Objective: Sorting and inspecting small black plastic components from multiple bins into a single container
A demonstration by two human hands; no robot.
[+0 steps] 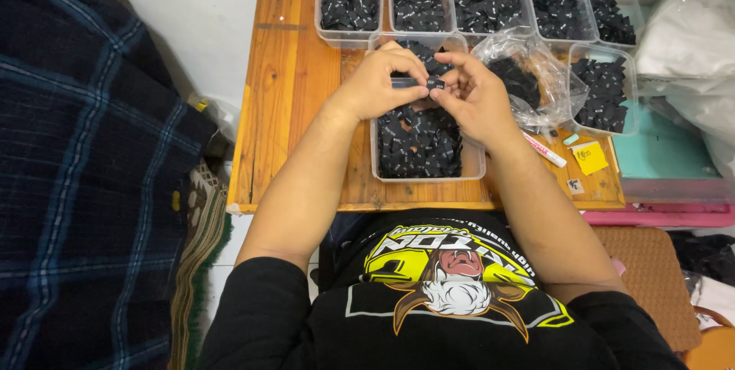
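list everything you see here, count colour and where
wooden table: one, orange-brown, centre
clear tubs: five, filled with black folded labels, along the far edge
big clear tub: one, black labels, under the hands
side tub: one, clear, black labels, right
plastic bag: one, clear, black labels, beside the big tub
marker: one, white, right front
sticky note: one, yellow, right front
plaid cloth: one, dark blue, left
left hand: pinching a black label
right hand: pinching it too
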